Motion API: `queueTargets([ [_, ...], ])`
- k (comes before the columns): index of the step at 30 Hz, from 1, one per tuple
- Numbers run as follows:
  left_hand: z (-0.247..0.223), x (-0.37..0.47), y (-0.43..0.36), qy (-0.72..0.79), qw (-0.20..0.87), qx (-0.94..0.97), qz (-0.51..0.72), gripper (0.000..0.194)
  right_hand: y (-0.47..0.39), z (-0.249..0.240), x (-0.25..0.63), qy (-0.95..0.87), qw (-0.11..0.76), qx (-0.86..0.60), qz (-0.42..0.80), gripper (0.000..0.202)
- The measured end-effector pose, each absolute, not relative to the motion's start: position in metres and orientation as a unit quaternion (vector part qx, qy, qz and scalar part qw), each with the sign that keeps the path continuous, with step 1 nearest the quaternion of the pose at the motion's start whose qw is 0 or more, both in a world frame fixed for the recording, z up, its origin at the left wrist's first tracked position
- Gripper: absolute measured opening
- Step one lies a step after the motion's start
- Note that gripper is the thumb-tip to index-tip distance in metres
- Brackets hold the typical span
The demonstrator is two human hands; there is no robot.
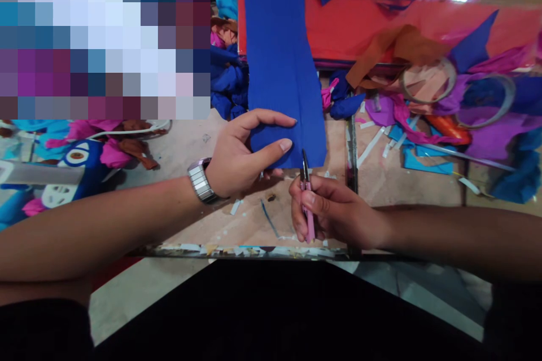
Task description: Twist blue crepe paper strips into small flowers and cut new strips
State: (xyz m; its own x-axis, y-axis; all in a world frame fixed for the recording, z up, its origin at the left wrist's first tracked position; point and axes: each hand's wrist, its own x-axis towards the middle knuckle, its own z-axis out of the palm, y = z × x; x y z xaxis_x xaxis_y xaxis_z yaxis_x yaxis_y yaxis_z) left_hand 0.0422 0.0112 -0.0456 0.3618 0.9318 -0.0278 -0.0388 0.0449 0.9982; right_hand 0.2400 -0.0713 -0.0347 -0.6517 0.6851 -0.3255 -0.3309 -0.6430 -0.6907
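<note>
A long strip of blue crepe paper (277,56) runs from the top of the view down toward me, its near end cut fairly straight. My left hand (249,152) grips this end from the left, with thumb and forefinger on top and other fingers underneath. A metal-banded watch is on that wrist. In my right hand (334,206) are small scissors (308,203) with pink handles and dark blades. Their blades point away from me and meet the paper's near edge, right of my left thumb. The fingers of my right hand are wrapped round the handles.
Red sheets in clear plastic (359,28) lie across the back. At right are rolls of tape (428,80), coloured paper scraps and an orange object (449,128). A blue-and-white device (74,166) stands at left among crumpled pieces. The table's near edge (254,252) carries torn bits.
</note>
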Motion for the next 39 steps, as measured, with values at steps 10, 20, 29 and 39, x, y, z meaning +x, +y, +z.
queueTargets([
  [10, -0.0449, 0.0434, 0.0134, 0.388, 0.561, 0.592, 0.43, 0.03, -0.0705, -0.032, 0.2404, -0.299, 0.292, -0.293, 0.86, 0.032],
  [20, -0.0464, 0.0406, 0.0156, 0.382, 0.571, 0.592, 0.421, 0.028, -0.0706, -0.0347, 0.2414, -0.297, 0.297, -0.286, 0.862, 0.033],
  [29, -0.0447, 0.0408, 0.0149, 0.382, 0.55, 0.612, 0.421, 0.027, -0.0699, -0.0344, 0.2412, -0.286, 0.298, -0.283, 0.866, 0.033],
  [39, -0.0434, 0.0403, 0.0162, 0.385, 0.526, 0.63, 0.423, 0.025, -0.0692, -0.0337, 0.2398, -0.28, 0.3, -0.29, 0.864, 0.035],
])
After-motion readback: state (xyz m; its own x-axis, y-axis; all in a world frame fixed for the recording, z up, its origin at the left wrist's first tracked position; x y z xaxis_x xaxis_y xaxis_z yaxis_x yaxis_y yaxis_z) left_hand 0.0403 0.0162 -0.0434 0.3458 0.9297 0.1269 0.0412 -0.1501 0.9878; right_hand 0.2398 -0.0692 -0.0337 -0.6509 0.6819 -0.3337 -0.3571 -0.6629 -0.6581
